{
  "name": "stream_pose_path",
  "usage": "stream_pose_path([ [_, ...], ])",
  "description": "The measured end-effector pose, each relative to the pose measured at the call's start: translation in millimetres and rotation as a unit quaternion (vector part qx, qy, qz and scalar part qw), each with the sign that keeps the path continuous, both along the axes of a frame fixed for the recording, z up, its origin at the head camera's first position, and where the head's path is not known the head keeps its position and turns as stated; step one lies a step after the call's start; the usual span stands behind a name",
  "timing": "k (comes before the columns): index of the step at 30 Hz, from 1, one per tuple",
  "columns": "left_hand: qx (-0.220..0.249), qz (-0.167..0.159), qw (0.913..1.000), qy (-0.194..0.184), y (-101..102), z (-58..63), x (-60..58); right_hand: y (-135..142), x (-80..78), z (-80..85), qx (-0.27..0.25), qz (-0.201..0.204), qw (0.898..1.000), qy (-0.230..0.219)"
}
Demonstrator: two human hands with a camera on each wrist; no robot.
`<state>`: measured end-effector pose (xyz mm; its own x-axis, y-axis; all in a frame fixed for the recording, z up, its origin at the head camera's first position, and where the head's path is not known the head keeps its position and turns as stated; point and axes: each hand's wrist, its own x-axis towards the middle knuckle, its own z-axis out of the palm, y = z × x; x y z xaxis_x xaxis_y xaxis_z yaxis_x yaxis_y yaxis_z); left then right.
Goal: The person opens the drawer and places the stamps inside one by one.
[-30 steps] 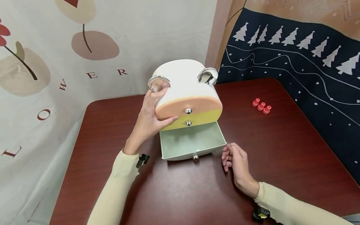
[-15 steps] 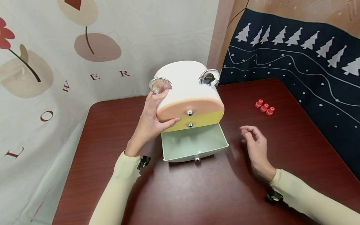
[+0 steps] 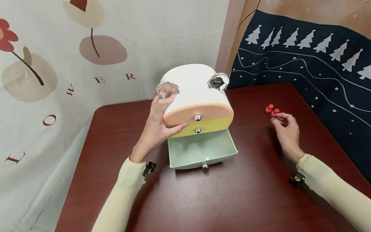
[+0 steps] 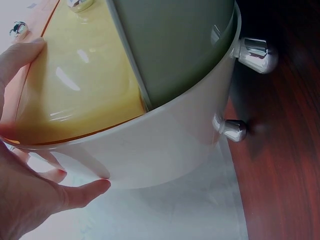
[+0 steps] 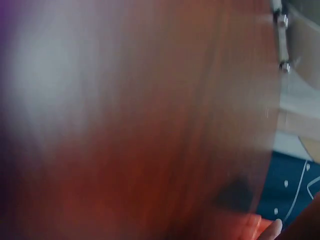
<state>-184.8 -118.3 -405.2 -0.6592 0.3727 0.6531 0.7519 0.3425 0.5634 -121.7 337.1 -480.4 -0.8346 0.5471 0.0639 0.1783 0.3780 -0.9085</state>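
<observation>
A small white drawer cabinet with silver round ears stands on the table, its orange top drawer and yellow middle drawer closed. The pale green bottom drawer is pulled out, with nothing seen inside. My left hand grips the cabinet's left side, thumb across the front and fingers round the side. My right hand is at three small red stepped, peg-like pieces, thumb and forefinger apart beside the nearest one, which is partly hidden. In the right wrist view a fingertip lies beside a red piece.
The dark red wooden table spreads around the cabinet. Behind it hangs a pale cloth with flower prints, and at the right a dark blue cloth with white trees. The open drawer's silver knob juts toward the front.
My right hand has moved from beside the open drawer's right corner, rightward and away, to the red pieces. The left hand keeps its grip on the cabinet. The view shifts slightly.
</observation>
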Motion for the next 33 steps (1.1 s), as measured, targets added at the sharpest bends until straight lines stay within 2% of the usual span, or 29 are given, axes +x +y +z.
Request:
stream_pose_path([
  [11,0.004,-0.002,0.9999,-0.011,1.1,1.3,0.3,32.5,-18.0,4.6,0.079,-0.014,0.996,-0.050],
  [17,0.005,0.004,1.0000,-0.007,0.3,1.9,0.6,41.3,-24.0,8.5,0.112,0.012,0.990,-0.081],
  [22,0.001,0.005,0.9999,-0.009,0.2,1.5,0.5,50.4,-23.4,8.6,0.094,0.023,0.990,-0.104],
  [26,-0.001,0.004,0.9999,-0.009,0.0,1.7,0.6,55.9,-21.8,8.8,0.087,0.036,0.990,-0.104],
  [33,-0.001,0.003,1.0000,-0.009,0.5,1.3,0.9,56.8,-11.9,11.9,0.117,0.049,0.987,-0.100],
])
